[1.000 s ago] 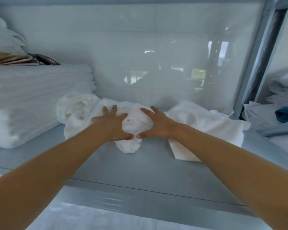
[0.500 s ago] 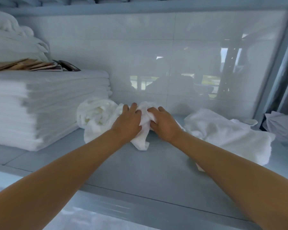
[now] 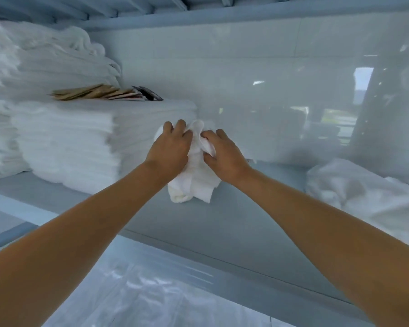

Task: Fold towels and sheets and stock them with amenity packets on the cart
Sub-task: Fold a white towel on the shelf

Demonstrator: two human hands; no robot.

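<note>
A crumpled white towel [image 3: 194,182] is bunched between both hands above the grey shelf [image 3: 234,223]. My left hand [image 3: 169,149] grips its left side with fingers curled over the top. Gripping the right side is my right hand [image 3: 223,154], and a fold of cloth sticks up between the two hands. The towel's lower end hangs down to the shelf. To the left stands a tall stack of folded white towels [image 3: 80,142], with brown and dark amenity packets [image 3: 109,93] lying on top.
More white linen [image 3: 45,64] is piled on the stack at the far left. Another loose white towel [image 3: 364,194] lies on the shelf at the right. A glossy white wall [image 3: 281,90] closes the back, and a shelf underside [image 3: 175,10] runs overhead.
Both hands have gathered the towel tighter and lifted it up and left, next to the folded stack. The view has shifted left and upward.
</note>
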